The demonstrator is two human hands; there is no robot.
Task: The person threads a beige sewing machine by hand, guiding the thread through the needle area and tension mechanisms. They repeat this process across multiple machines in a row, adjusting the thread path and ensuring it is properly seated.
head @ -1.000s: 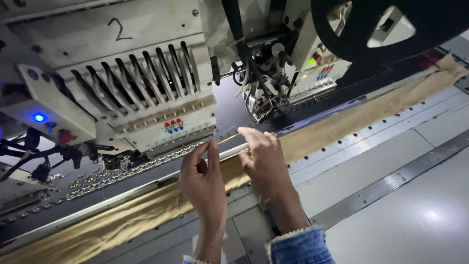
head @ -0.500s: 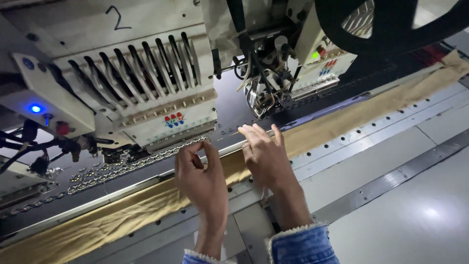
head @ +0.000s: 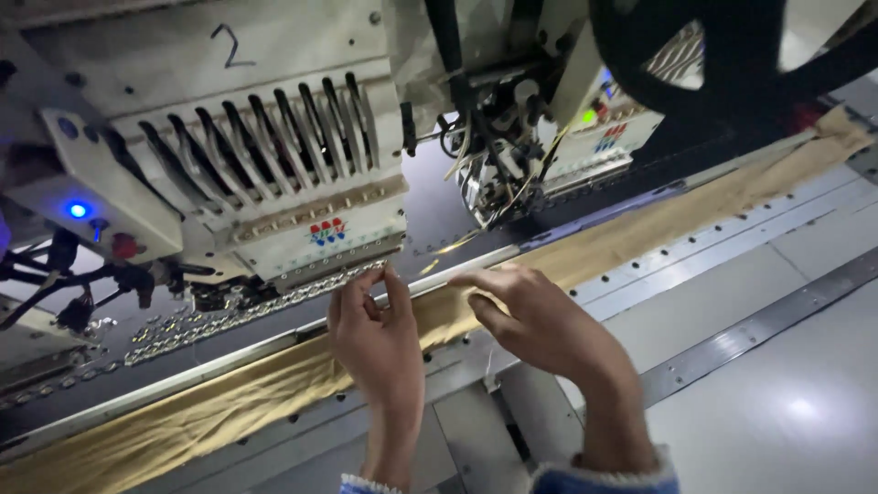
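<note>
Hands lowered since a moment ago: left hand [head: 377,331] pinched on a fine thread [head: 428,267], right hand [head: 535,316] loosely curled over tan fabric [head: 229,407]; threading judged continuing.

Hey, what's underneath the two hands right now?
Under the left hand and right hand lies a tan fabric strip along the grey machine table. The part beneath the palms is hidden.

Fabric [head: 274,402]: tan-gold strip, flat, slightly wrinkled, running from near left to far right.
Position: along the embroidery machine's frame rail [head: 210,366], under the fingertips.
</note>
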